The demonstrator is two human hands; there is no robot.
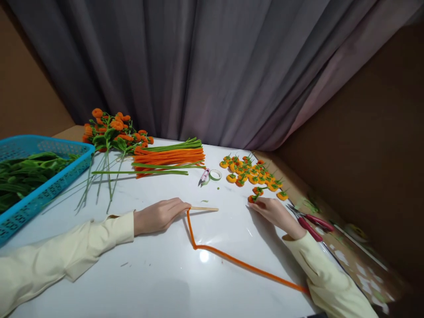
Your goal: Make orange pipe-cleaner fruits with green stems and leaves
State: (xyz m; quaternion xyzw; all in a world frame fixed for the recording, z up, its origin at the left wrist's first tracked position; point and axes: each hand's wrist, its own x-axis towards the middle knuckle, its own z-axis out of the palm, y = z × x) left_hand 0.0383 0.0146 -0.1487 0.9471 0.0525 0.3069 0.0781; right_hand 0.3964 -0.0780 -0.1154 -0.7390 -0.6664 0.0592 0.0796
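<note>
My left hand point(161, 215) pinches a thin wooden stick point(207, 209) that points right, low over the white tabletop. At its fingertips starts an orange pipe cleaner point(245, 265), which drops, bends sharply and runs right to beneath my right sleeve. My right hand point(273, 213) is closed at the fingertips on a small orange flower head point(252, 199) with a green base, at the near edge of a group of yellow and orange flower heads point(253, 179). The fingers partly hide that flower head.
A blue basket point(46, 190) of green leaves stands left, with finished orange flowers point(115, 126) behind. Bundled orange pipe cleaners point(170, 156), pink snips point(204, 176) and green tape point(215, 175) lie toward the back. Red-handled pliers point(311, 225) rest by my right wrist, at the table edge.
</note>
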